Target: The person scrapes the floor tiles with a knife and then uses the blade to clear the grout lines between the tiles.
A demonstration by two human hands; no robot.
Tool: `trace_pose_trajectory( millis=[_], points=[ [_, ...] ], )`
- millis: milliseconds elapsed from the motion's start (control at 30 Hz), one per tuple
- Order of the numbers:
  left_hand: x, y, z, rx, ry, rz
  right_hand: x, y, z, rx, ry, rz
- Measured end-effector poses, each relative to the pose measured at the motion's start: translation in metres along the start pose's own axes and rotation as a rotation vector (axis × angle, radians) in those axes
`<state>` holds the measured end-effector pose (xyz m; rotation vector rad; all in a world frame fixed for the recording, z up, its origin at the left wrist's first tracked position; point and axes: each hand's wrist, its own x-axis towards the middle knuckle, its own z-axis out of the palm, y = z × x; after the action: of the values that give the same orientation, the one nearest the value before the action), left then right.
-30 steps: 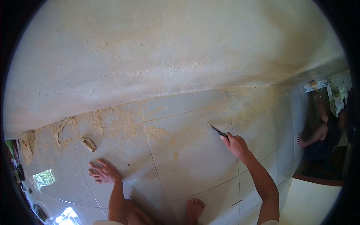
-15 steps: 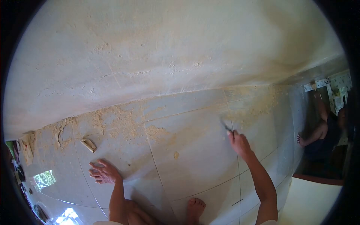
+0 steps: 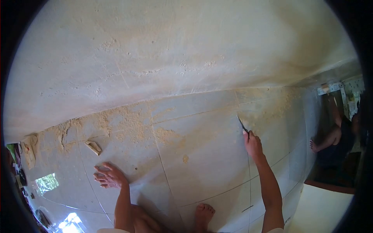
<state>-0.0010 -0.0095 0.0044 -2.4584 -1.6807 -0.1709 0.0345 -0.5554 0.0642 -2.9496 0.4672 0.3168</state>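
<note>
My left hand (image 3: 110, 176) lies on the tiled floor (image 3: 202, 155) with its fingers spread and holds nothing. On the right, my right hand (image 3: 253, 144) is wrapped round the handle of a thin dark tool, perhaps a knife or scraper (image 3: 242, 122), whose tip points up and left towards the wall. Tan crumbs and dust (image 3: 130, 124) are scattered on the tiles along the base of the pale wall (image 3: 155, 50), which has rough, flaking patches. A small folded tan piece (image 3: 93, 147) sits just beyond my left hand.
My bare foot (image 3: 204, 213) rests on the tiles at the bottom. At the far right, another person's bent leg (image 3: 328, 140) shows near a dark opening. Several dark and coloured objects line the left edge. A cream surface (image 3: 322, 207) stands at the lower right.
My right hand has moved slightly right with the tool, which now shows more sharply and points more steeply upward. My left hand stays spread on the floor. The view has shifted a little.
</note>
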Motion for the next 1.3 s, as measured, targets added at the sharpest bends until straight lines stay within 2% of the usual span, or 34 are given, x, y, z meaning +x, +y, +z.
trace_pose_trajectory(
  millis=[67, 200, 233, 333, 500, 600, 700, 733, 800, 833, 933, 967, 1000, 1067, 1100, 1133, 1200, 1267, 1300],
  points=[
    [0.001, 0.006, -0.002, -0.017, -0.003, -0.002, 0.001, -0.006, -0.001, 0.075, -0.019, 0.041],
    [0.000, 0.004, -0.003, -0.006, -0.016, -0.013, -0.010, -0.030, -0.013, -0.077, -0.174, -0.068],
    [0.000, 0.003, 0.000, -0.022, 0.001, -0.005, 0.000, -0.028, -0.013, -0.054, -0.093, -0.034],
    [0.000, 0.001, -0.001, -0.058, -0.006, 0.004, 0.027, -0.032, -0.017, 0.005, -0.078, 0.046],
    [0.001, 0.003, 0.000, -0.003, 0.008, -0.004, 0.018, -0.030, -0.024, -0.051, -0.181, -0.071],
    [0.001, -0.002, 0.004, -0.002, 0.010, -0.001, 0.025, -0.019, -0.020, -0.034, -0.070, 0.028],
    [0.000, 0.003, 0.000, -0.010, 0.004, 0.005, -0.006, -0.033, -0.010, -0.057, -0.211, -0.151],
    [-0.001, 0.002, -0.001, -0.014, -0.005, 0.010, -0.004, -0.032, -0.010, -0.058, -0.214, -0.153],
    [-0.001, 0.005, -0.004, -0.012, -0.007, 0.011, 0.000, -0.026, -0.008, 0.035, -0.148, -0.045],
    [0.000, 0.004, -0.005, -0.015, -0.012, 0.002, 0.009, -0.018, -0.005, 0.015, -0.046, 0.000],
    [0.001, 0.003, 0.001, 0.015, -0.001, -0.004, 0.013, -0.012, 0.006, 0.027, -0.030, 0.031],
    [0.002, 0.004, 0.000, 0.012, -0.001, -0.005, 0.002, -0.032, -0.011, 0.051, -0.116, 0.019],
    [0.002, 0.004, -0.002, 0.003, -0.003, -0.002, -0.003, -0.039, -0.012, 0.047, -0.115, 0.015],
    [-0.001, 0.001, 0.003, 0.005, -0.011, 0.006, -0.015, -0.041, -0.007, 0.132, -0.268, -0.088],
    [0.000, -0.004, 0.011, -0.015, 0.015, 0.009, -0.012, -0.033, -0.004, 0.106, -0.227, -0.101],
    [0.003, -0.005, 0.016, -0.041, 0.044, 0.011, -0.003, -0.012, 0.011, 0.140, -0.157, -0.035],
    [0.001, -0.003, 0.007, -0.039, 0.029, -0.004, 0.013, -0.016, -0.021, 0.255, -0.294, 0.250],
    [0.002, 0.003, 0.004, -0.057, 0.008, -0.020, 0.007, -0.009, -0.010, 0.222, -0.245, 0.228],
    [0.003, 0.002, 0.005, -0.046, 0.016, -0.014, -0.001, -0.007, -0.002, 0.161, -0.214, 0.155]
  ],
)
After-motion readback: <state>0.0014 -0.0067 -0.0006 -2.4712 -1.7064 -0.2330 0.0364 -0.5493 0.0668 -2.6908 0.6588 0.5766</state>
